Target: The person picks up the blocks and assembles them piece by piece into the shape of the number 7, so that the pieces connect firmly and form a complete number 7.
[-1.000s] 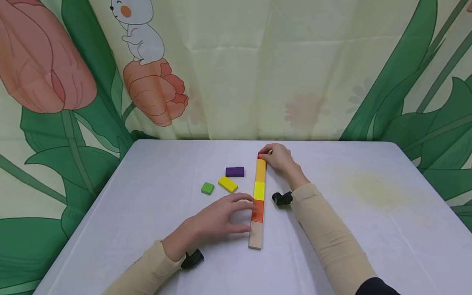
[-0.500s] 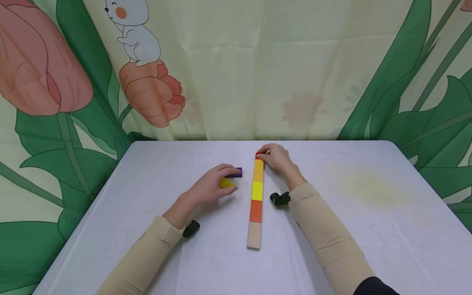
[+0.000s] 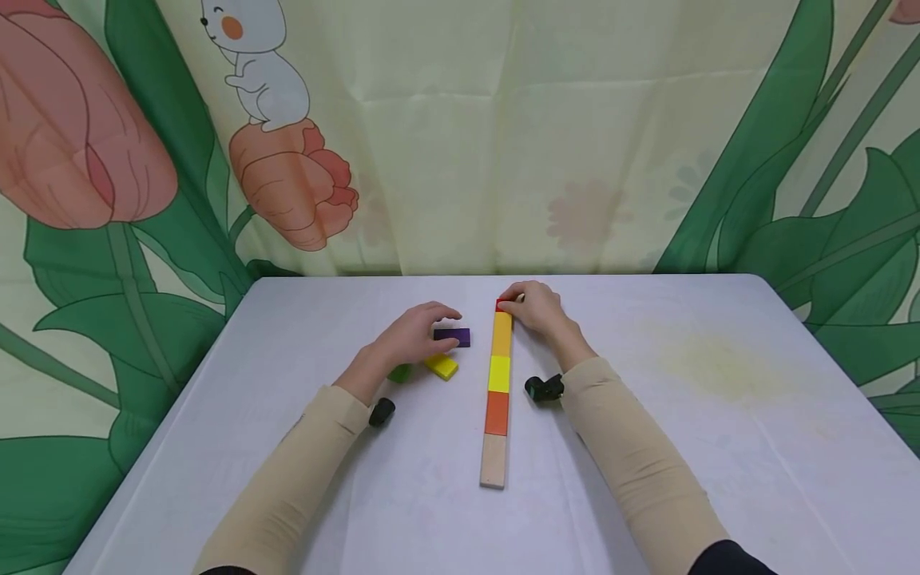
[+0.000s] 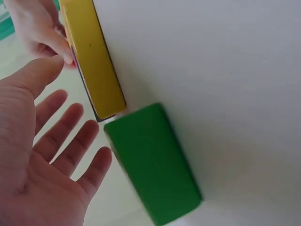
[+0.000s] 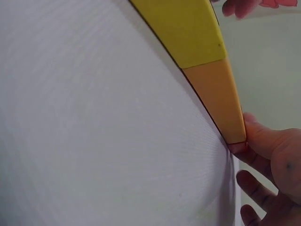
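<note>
The purple block [image 3: 452, 338] lies flat in front of the left hand [image 3: 413, 334], within the span between thumb and fingertips. The left hand is part-way open, fingers spread and holding nothing; whether the thumb touches the block cannot be told. The red block [image 3: 499, 306] is at the fingertips of the right hand [image 3: 541, 310], which pinches it between thumb and finger at the far end of a row. From the right hand the row runs toward the person: amber block [image 3: 501, 334], yellow block [image 3: 499, 374], orange block [image 3: 496, 413] and bare wood block [image 3: 493, 461], set end to end. The step in hand appears to be picking up the purple block while steadying the row. Center the left thumb and fingers on opposite long sides before closing, and lift straight up. Avoid brushing the loose yellow block [image 3: 442, 367], just on the near side of the left hand, or the green block [image 3: 400, 373], partly hidden beneath its wrist. With the right hand, apply light pressure only; a sideways push could misalign the row. All blocks rest on the white surface [image 3: 611, 495], with a printed backdrop [image 3: 446, 176] beyond both hands.
</note>
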Motion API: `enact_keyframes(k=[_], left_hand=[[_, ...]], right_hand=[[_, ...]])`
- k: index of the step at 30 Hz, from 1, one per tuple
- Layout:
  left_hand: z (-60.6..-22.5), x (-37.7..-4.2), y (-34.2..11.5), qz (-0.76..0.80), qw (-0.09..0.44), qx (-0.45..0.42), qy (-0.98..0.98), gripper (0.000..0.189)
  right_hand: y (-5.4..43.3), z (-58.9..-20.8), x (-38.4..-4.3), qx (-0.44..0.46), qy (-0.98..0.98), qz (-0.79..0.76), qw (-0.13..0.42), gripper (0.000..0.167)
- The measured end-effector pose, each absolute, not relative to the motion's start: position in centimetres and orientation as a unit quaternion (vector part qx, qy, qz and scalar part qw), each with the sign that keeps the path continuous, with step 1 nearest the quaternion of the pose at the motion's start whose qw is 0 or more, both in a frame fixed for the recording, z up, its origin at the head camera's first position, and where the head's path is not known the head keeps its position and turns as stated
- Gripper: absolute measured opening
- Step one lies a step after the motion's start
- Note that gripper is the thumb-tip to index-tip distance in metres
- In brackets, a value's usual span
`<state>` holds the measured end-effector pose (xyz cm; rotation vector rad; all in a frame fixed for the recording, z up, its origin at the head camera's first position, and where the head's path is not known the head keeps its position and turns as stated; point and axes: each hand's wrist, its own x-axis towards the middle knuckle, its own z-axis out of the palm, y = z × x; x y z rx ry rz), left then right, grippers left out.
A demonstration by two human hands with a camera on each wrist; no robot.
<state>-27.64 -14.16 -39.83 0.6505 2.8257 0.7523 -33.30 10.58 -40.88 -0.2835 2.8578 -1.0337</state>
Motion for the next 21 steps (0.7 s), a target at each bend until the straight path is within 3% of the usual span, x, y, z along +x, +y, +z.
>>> enact_keyframes(k=[8, 21], left_hand=[[-39.3, -28.8, -13.8, 0.242, 0.101, 0.223, 0.939, 0.039], [-39.4, -28.8, -13.7, 0.233, 0.119, 0.221, 0.940, 0.041]], right_hand=[[10.7, -41.1, -33.4, -0.099, 0.936, -0.336, 0.040, 0.020], [10.6, -41.1, -33.4, -0.087, 0.936, -0.339, 0.042, 0.018]])
